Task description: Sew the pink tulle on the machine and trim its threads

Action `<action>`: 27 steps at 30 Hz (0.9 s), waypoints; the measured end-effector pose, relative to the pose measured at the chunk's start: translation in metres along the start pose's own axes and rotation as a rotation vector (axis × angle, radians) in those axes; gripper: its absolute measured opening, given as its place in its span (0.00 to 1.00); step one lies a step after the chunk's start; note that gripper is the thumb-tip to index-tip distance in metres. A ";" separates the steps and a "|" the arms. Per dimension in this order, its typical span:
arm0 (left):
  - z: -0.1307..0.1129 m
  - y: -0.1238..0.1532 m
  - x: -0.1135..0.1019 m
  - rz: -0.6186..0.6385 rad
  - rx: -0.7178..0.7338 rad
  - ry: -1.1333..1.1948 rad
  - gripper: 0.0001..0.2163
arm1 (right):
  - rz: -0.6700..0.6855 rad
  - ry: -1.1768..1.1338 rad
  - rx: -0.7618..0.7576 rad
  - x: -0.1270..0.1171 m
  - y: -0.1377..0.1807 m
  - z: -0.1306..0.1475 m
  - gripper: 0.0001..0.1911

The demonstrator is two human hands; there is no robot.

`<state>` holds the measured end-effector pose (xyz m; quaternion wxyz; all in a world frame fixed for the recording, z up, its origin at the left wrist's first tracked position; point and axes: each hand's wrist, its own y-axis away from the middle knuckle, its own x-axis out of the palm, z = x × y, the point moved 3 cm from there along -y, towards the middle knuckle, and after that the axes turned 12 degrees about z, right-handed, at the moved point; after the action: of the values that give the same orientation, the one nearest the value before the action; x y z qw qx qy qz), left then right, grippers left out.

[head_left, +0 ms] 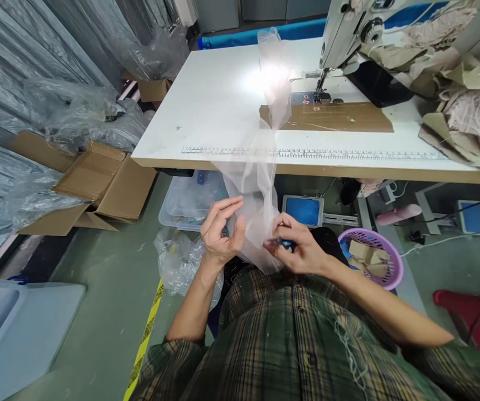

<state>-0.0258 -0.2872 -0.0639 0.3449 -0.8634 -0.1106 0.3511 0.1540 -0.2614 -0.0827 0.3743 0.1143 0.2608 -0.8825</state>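
Note:
A long strip of sheer whitish fabric (260, 206) runs from the sewing table over its front edge and hangs down to my lap. My left hand (222, 231) is beside the fabric's left side, palm turned toward it, fingers stretched and thumb apart. On the other side, my right hand (296, 244) is closed around a small blue tool (285, 243), mostly covered by the fingers, so its kind is unclear. The fingers of that hand are at the fabric's right edge; whether they also pinch it I cannot tell.
A sewing machine (344, 39) stands on the white table (218, 100), with a cardboard strip (335, 117) before it. Fabric bundles (474, 111) lie at the right. Below are a purple basket (395, 267) and a clear plastic bin (185, 203). An open carton (126, 189) stands left.

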 end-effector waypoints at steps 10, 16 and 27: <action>0.010 0.018 0.042 0.547 -0.381 0.676 0.23 | 0.273 -0.217 -0.081 0.023 0.023 0.026 0.06; 0.016 0.023 0.037 0.520 -0.587 0.730 0.18 | 0.323 -0.255 0.127 0.010 0.027 0.006 0.09; 0.019 0.022 0.029 0.483 -0.643 0.667 0.13 | 0.202 -0.016 0.427 -0.008 -0.007 -0.030 0.31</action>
<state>-0.0189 -0.2815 -0.1038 -0.0122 -0.9915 0.1055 0.0747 0.1549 -0.2366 -0.1020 0.4300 0.2094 0.0526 -0.8767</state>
